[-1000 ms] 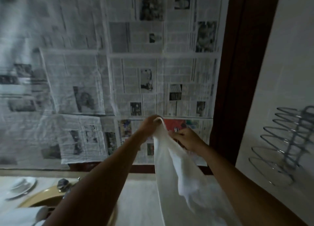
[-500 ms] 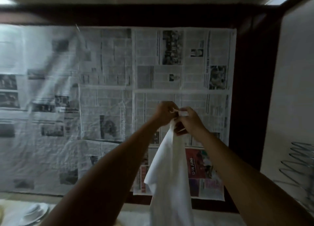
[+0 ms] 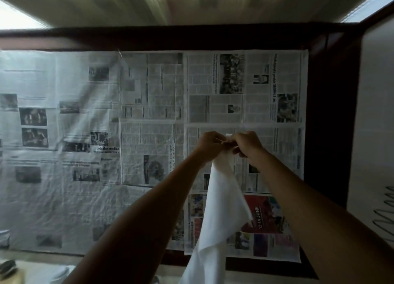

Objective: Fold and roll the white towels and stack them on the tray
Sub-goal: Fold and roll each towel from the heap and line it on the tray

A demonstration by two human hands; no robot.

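A white towel [image 3: 219, 202] hangs down in front of me from both hands, held high at arm's length. My left hand [image 3: 210, 144] pinches its top edge on the left. My right hand [image 3: 247, 144] pinches the same edge right beside it, the two hands almost touching. The towel drapes in loose folds and runs out of the frame at the bottom. No tray is in view.
A window covered with taped newspaper sheets [image 3: 149, 134] fills the wall ahead, framed in dark wood [image 3: 326, 113]. A wire rack [image 3: 381, 215] hangs on the white wall at right. A pale counter edge [image 3: 42, 262] shows at bottom left.
My hands have risen with the towel and come together, and my head has tilted up so the ceiling shows and the counter has dropped almost out of view.
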